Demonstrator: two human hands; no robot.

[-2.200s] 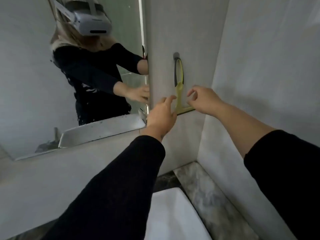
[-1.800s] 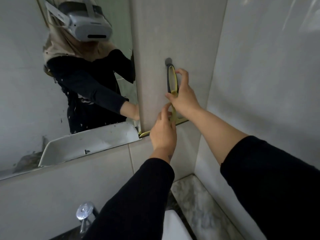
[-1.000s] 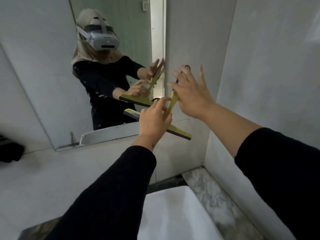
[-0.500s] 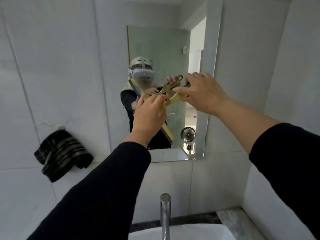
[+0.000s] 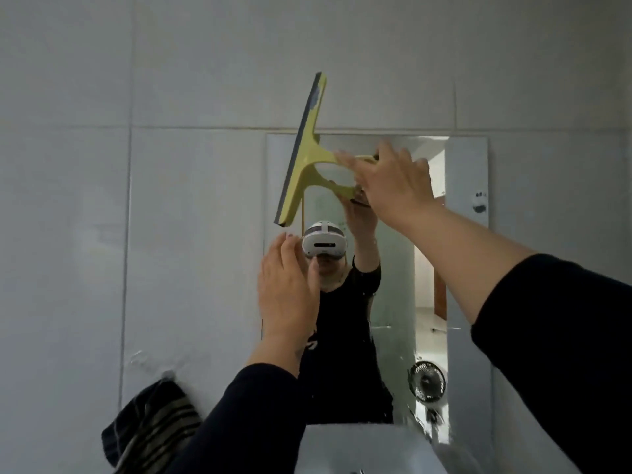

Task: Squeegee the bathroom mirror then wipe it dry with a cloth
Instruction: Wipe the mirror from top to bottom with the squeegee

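A yellow-green squeegee (image 5: 304,155) with a dark rubber blade is held up at the top left corner of the rectangular wall mirror (image 5: 465,254). My right hand (image 5: 393,183) is closed around its handle, and the blade stands nearly upright, reaching above the mirror's top edge. My left hand (image 5: 287,292) is raised below the blade's lower end with fingers together, holding nothing, at the mirror's left edge. A dark striped cloth (image 5: 150,429) hangs on the wall at lower left.
The white basin (image 5: 362,449) sits below the mirror. The mirror reflects a person wearing a headset, a small fan and a doorway. Grey tiled wall surrounds the mirror, and a dark smudge marks the mirror's right edge.
The squeegee was lifted off its wall hook by both hands, carried left to the mirror and raised. My left hand has let go; only my right hand holds it now.
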